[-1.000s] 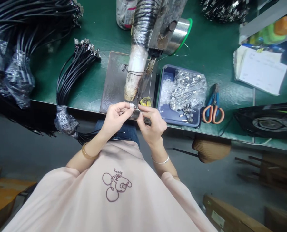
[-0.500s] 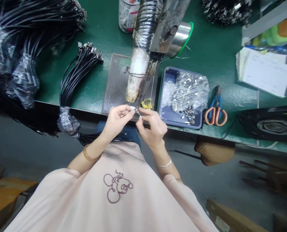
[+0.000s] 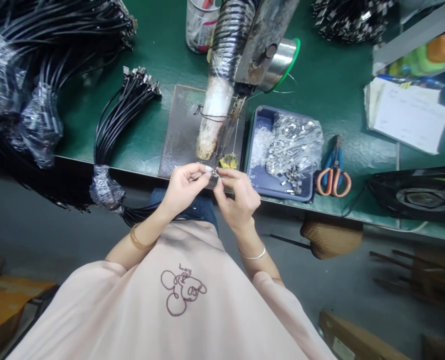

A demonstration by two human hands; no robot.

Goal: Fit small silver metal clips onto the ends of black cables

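Observation:
My left hand [image 3: 187, 187] pinches thumb against forefinger at the table's front edge, with white tape round a fingertip. A small metal piece [image 3: 214, 171] shows between the two hands' fingertips, too small to name surely. My right hand [image 3: 239, 197] is closed in a pinch from the other side, around a thin pale strand [image 3: 218, 176]. Just beyond the fingers stand the soldering iron's tip [image 3: 226, 142] and a wrapped suction hose [image 3: 207, 142] with a stained mouth. Yellow material [image 3: 228, 161] lies beside the tip on the dark plate [image 3: 177, 132].
Right of the hands, a blue tray [image 3: 258, 185] holds small metal connectors in plastic. Orange-handled cutters [image 3: 334, 167] lie beside it. A solder spool [image 3: 282, 62] hangs behind the stand. Black cable bundles [image 3: 113, 115] cover the left. A fan-like device [image 3: 421, 192] sits far right.
Both hands stay together at nearly the same place; the fingertips have come slightly closer round the small piece. The whole view has shifted a little.

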